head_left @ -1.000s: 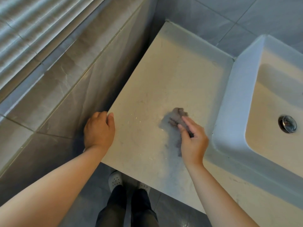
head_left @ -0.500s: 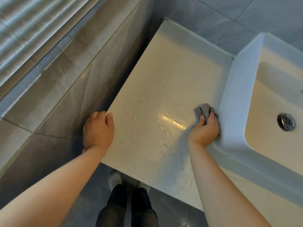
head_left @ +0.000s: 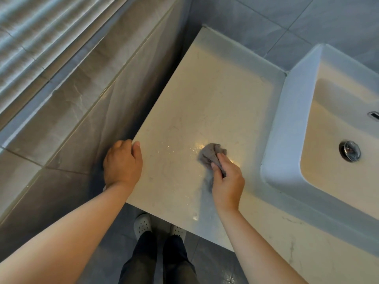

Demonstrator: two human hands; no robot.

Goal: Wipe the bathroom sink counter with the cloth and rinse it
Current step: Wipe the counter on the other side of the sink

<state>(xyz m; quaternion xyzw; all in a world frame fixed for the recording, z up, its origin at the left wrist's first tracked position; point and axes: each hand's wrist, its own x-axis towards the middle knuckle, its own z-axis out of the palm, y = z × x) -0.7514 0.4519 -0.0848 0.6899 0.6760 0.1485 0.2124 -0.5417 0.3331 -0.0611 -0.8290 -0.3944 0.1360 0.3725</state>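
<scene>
A person's left hand (head_left: 123,162) clamps the near-left edge of the surface (head_left: 215,89). The right hand (head_left: 227,181), fingers (head_left: 222,160) curled on a crumpled grey cloth (head_left: 211,153), presses it mid-surface, the wad poking out beyond the fingertips. Open stone stretches ahead to the tiled wall (head_left: 266,27); the sink (head_left: 287,119) stands near on the right.

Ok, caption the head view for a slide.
The right hand presses a grey cloth onto the beige counter beside the white sink; the left hand grips the counter's edge.

Left hand (head_left: 122,163) grips the counter (head_left: 215,95) — right hand (head_left: 227,182) seemingly pinches the cloth (head_left: 211,153), fingers bent.
</scene>
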